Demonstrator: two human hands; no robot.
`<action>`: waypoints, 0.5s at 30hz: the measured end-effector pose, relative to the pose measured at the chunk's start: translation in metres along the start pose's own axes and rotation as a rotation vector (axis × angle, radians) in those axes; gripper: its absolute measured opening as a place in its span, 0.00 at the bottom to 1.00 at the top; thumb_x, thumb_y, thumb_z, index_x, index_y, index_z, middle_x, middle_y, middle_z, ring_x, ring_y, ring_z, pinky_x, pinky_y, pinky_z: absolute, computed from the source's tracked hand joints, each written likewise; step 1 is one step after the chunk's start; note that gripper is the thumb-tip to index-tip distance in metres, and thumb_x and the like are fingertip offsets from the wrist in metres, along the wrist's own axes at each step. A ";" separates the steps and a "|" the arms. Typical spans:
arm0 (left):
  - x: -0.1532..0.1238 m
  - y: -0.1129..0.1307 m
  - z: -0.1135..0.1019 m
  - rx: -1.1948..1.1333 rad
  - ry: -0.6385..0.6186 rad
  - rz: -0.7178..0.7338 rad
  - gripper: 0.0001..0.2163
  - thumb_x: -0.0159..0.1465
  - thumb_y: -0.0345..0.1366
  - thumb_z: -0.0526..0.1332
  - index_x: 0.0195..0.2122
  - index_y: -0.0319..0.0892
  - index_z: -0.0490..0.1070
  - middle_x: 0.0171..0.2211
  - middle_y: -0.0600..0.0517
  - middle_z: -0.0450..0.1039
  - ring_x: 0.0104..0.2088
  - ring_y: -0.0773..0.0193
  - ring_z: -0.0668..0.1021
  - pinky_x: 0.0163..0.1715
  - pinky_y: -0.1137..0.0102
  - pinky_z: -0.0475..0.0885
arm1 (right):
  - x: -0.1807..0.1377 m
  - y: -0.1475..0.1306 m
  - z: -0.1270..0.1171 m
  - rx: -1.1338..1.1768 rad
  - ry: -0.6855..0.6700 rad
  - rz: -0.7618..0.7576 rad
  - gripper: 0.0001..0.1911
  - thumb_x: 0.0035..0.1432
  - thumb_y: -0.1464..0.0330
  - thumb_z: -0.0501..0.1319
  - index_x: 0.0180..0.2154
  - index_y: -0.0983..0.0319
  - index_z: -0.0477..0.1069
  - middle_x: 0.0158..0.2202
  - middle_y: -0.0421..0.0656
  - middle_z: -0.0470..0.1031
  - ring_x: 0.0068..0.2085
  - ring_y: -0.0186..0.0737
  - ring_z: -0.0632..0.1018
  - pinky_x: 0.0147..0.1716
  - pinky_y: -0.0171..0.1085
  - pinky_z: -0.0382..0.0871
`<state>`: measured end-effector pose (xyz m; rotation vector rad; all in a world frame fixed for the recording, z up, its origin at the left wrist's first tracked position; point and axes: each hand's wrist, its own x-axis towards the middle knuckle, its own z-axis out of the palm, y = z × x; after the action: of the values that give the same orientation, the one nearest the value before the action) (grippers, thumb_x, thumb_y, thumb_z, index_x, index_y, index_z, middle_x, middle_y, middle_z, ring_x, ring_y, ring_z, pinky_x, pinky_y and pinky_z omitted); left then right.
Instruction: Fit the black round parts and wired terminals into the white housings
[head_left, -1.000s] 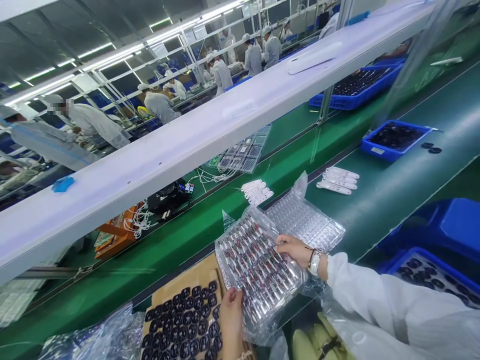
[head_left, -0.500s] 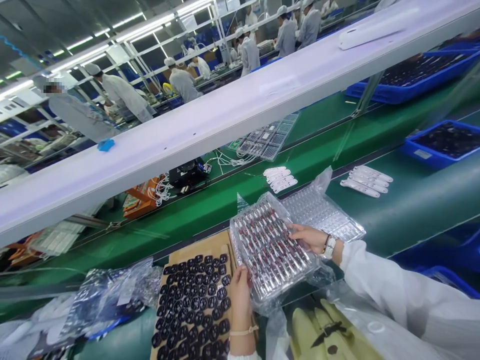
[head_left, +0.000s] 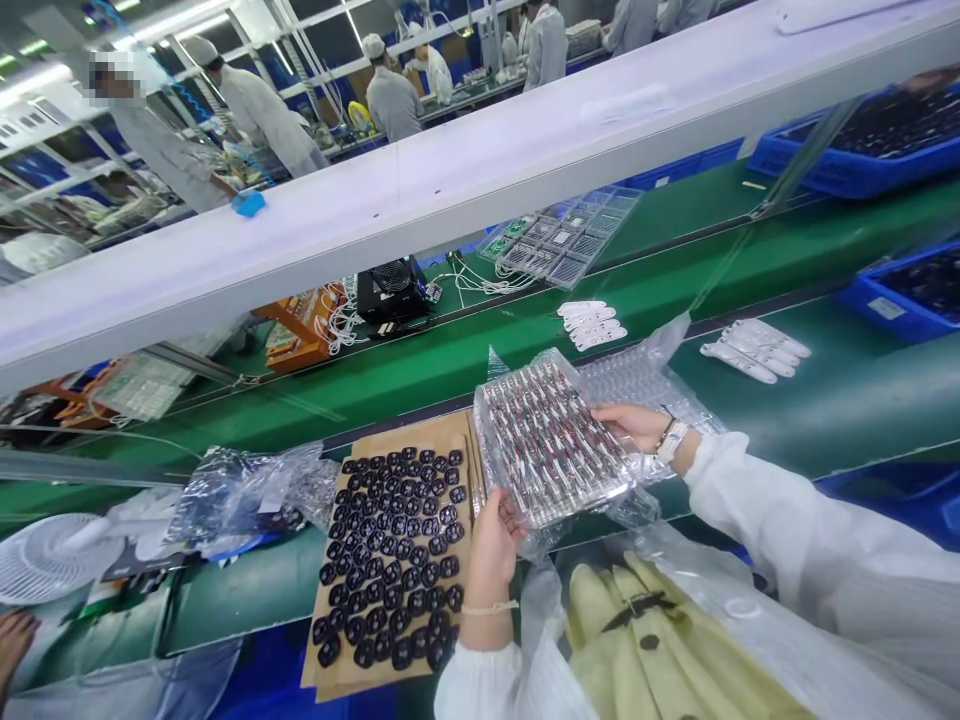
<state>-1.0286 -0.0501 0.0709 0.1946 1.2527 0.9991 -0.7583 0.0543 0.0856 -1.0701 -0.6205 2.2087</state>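
A clear plastic tray, filled with rows of small metallic parts with red bits, is tilted between my two hands. My left hand grips its near left corner, fingers curled under the edge. On the right edge, my right hand holds it with the thumb on top and the other fingers partly hidden. Clear plastic wrap hangs around the tray. Just left of it, many small black square parts lie on a cardboard sheet. Behind my right hand is another clear plastic tray.
White elongated parts lie in two groups, one behind the tray and one at right. Blue bins stand at far right. A white shelf crosses above. A white fan and plastic bags are at left. Several co-workers stand beyond.
My view has shifted, so most of the scene sits higher and further right or left in the picture. Both hands still hold the tray. The fan and another person's fingers now show at left.
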 end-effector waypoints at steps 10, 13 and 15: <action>0.023 0.024 0.024 -0.045 -0.218 -0.143 0.14 0.62 0.43 0.56 0.42 0.37 0.68 0.38 0.48 0.72 0.35 0.64 0.75 0.35 0.63 0.72 | -0.001 0.001 0.000 -0.001 -0.010 0.011 0.13 0.57 0.76 0.52 0.44 0.65 0.65 0.36 0.45 0.76 0.33 0.36 0.77 0.39 0.38 0.71; 0.027 0.018 0.026 -0.048 -0.194 -0.118 0.13 0.62 0.41 0.57 0.43 0.37 0.68 0.40 0.48 0.71 0.37 0.63 0.75 0.36 0.62 0.73 | 0.001 0.007 -0.001 -0.014 0.012 -0.009 0.13 0.55 0.75 0.54 0.44 0.64 0.65 0.35 0.44 0.76 0.32 0.37 0.77 0.36 0.39 0.72; 0.029 0.011 0.027 -0.051 -0.175 -0.078 0.13 0.62 0.39 0.57 0.44 0.38 0.67 0.41 0.48 0.70 0.37 0.62 0.75 0.36 0.62 0.73 | 0.002 0.013 -0.001 -0.023 0.042 -0.030 0.15 0.53 0.75 0.56 0.45 0.63 0.63 0.33 0.42 0.76 0.31 0.37 0.76 0.33 0.39 0.72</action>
<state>-1.0121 -0.0127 0.0678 0.1878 1.0662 0.9256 -0.7624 0.0470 0.0757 -1.1094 -0.6410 2.1527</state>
